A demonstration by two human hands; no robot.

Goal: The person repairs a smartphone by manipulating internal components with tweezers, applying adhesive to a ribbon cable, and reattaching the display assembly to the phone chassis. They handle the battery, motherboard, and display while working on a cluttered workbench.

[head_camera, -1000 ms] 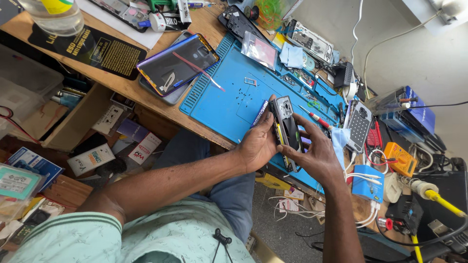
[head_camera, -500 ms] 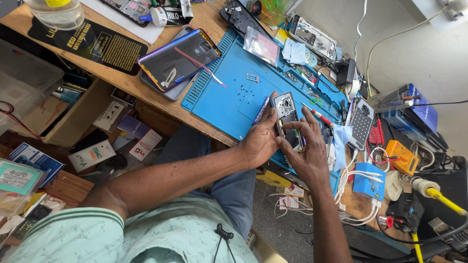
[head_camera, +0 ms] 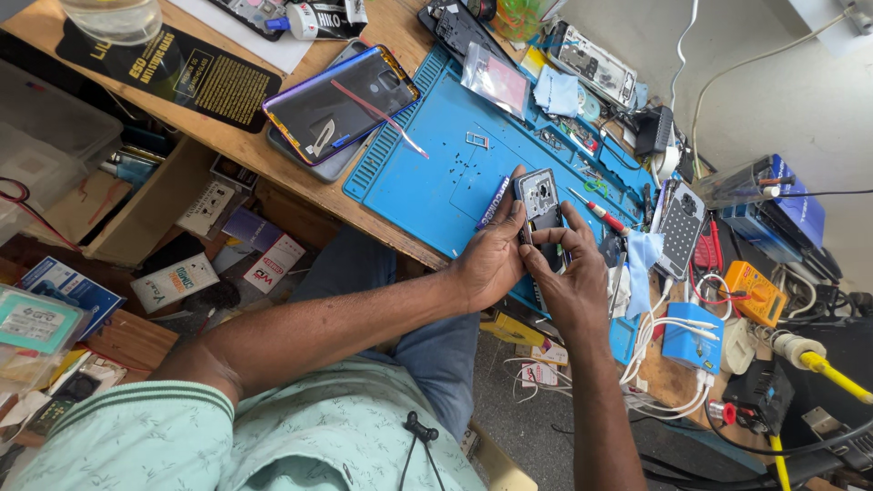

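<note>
1. Since the earlier frames the view had drifted a little, so the blue work mat (head_camera: 427,173) sat more squarely in the picture; the two hands had stayed together over its near edge and had closed further about the opened phone (head_camera: 540,207).
2. The tabletop (head_camera: 227,145) ran slantwise across the view, with the mat on it and a dark phone back panel (head_camera: 341,102) lying well apart from the hands, up and to the left.
3. The left hand (head_camera: 489,264) was clenched about the phone's left side, thumb up along its edge.
4. The right hand (head_camera: 571,282) gripped the lower right part, fingers curled over the frame.
5. The phone was lifted just above the mat's near edge, its open inside facing the camera. Its long axis ran up and away from the person, slightly tilted. Both hands touched it; neither was nearer.
6. A red-handled screwdriver (head_camera: 596,206) lay just beside the phone, to the right.
</note>
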